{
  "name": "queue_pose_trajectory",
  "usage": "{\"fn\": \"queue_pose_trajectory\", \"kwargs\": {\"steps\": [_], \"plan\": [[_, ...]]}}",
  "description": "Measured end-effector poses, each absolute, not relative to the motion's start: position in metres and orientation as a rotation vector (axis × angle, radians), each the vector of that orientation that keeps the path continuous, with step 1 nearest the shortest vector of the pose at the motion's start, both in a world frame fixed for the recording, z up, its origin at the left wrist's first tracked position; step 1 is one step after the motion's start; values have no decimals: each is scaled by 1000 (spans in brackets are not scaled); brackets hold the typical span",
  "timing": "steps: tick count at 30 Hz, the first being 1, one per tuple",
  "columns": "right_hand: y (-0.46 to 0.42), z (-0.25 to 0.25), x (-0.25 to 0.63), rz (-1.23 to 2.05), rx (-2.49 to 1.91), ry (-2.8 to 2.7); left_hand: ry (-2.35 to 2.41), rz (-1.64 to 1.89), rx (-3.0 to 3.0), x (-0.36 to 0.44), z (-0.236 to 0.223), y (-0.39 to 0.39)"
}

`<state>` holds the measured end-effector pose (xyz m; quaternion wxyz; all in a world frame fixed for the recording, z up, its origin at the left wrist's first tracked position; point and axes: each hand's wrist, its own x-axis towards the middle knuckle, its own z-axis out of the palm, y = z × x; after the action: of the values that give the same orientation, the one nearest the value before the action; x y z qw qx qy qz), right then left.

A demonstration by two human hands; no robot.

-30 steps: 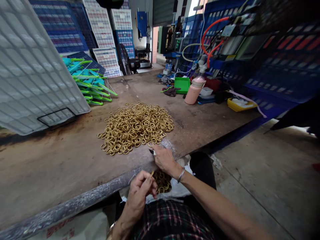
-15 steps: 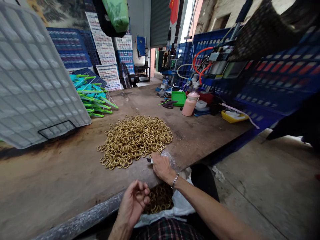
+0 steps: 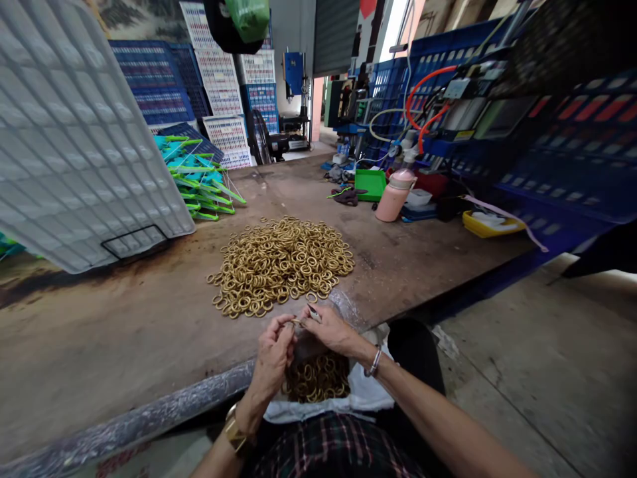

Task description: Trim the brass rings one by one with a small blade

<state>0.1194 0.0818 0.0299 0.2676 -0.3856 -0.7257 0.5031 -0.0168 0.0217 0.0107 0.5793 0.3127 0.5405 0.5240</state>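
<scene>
My left hand (image 3: pixel 273 350) is closed, its thumb and fingers pinching a brass-coloured ring (image 3: pixel 297 322) at the table edge. My right hand (image 3: pixel 334 330) is closed too, gripping a small blade (image 3: pixel 314 313) with a dark pointed tip and a pale lower part. Its fingertips meet the other side of the same ring. Just beyond both hands, a heap of similar rings (image 3: pixel 286 262) lies on the brown table. Below them, in my lap, an open white sack (image 3: pixel 365 388) holds many more rings.
A large pale ribbed plastic crate (image 3: pixel 94 153) stands tilted at the left, beside green and turquoise hangers (image 3: pixel 204 182). Toward the right are a pink bottle (image 3: pixel 393 198), a green tray (image 3: pixel 370 184) and a yellow tray (image 3: pixel 490 224). Plastic-wrapped padding (image 3: pixel 199 388) covers the table's front edge.
My left hand has risen to the table edge and closed on a ring, meeting my right hand. The blade's tip now points upward. The view has shifted slightly.
</scene>
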Motion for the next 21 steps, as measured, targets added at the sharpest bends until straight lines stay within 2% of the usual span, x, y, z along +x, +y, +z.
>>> {"fn": "queue_pose_trajectory", "kwargs": {"steps": [10,21], "plan": [[74,26,112,1449,-1188,-1871,1394,1220,839,-14,11,17],[74,24,111,1412,-1167,-1849,1220,1128,793,-16,9,13]]}}
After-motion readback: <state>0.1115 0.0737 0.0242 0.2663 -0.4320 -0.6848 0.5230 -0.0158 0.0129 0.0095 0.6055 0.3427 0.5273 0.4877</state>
